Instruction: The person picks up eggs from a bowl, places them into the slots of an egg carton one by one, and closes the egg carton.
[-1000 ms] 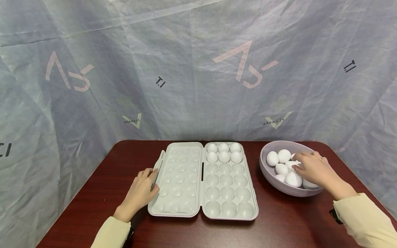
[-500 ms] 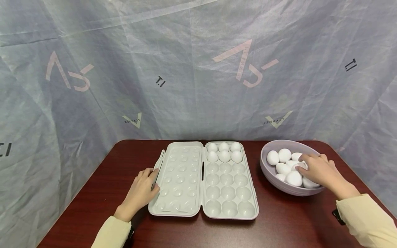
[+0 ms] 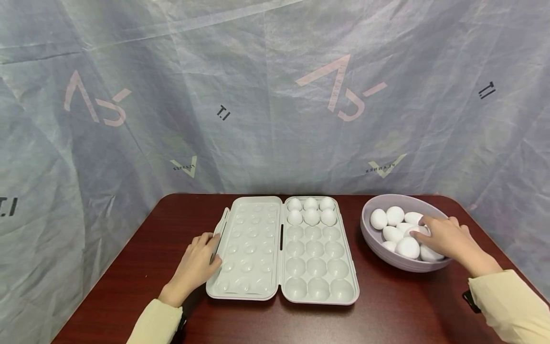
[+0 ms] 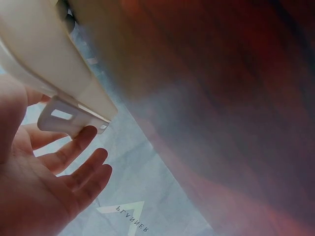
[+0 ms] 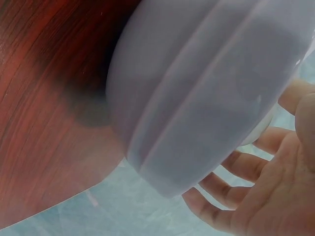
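Note:
A pale plastic egg box lies unfolded on the dark red table. White eggs fill its two far rows of three cups; the nearer cups hold none. My left hand grips the lid's left edge at the clasp flap, thumb on one side and a fingertip against the flap. At the right, my right hand reaches over the rim of a lilac bowl of white eggs. Its thumb and fingers curl round one egg, partly hidden by the hand.
Several more eggs lie in the bowl around the right fingers. A strip of table separates the egg box from the bowl. Behind the table hangs a grey-blue printed cloth.
The right hand has shifted slightly right and back within the bowl, uncovering more eggs, and its thumb and fingers have come round one egg. The left hand stays at the lid.

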Demonstrator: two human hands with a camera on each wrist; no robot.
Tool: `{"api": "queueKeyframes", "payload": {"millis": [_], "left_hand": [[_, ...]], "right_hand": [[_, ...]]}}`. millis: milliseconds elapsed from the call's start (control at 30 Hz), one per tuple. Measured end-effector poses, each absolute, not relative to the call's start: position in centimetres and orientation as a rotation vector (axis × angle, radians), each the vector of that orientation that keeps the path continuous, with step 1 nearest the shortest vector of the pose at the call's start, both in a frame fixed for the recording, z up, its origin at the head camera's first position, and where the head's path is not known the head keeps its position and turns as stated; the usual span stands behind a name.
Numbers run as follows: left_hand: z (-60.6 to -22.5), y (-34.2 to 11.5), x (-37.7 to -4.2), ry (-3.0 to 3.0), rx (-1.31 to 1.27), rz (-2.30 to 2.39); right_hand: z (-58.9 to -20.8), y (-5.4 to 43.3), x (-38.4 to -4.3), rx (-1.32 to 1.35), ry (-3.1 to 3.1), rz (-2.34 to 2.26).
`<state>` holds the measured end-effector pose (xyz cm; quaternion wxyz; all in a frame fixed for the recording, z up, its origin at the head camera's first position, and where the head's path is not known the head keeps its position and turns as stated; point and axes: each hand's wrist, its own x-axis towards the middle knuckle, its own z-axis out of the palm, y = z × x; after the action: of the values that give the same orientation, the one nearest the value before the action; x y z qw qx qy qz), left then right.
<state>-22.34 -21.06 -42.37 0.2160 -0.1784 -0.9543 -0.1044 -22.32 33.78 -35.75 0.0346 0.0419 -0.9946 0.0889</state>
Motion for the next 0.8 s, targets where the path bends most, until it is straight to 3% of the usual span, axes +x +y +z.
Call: {"api": "queueKeyframes", "payload": {"millis": [800], "left_hand": [[-42.30, -21.10, -22.35, -2.645, -0.486, -0.291]], "right_hand": [[-35.60, 33.41, -22.88, 0.188, -3.029, 0.267]]}}
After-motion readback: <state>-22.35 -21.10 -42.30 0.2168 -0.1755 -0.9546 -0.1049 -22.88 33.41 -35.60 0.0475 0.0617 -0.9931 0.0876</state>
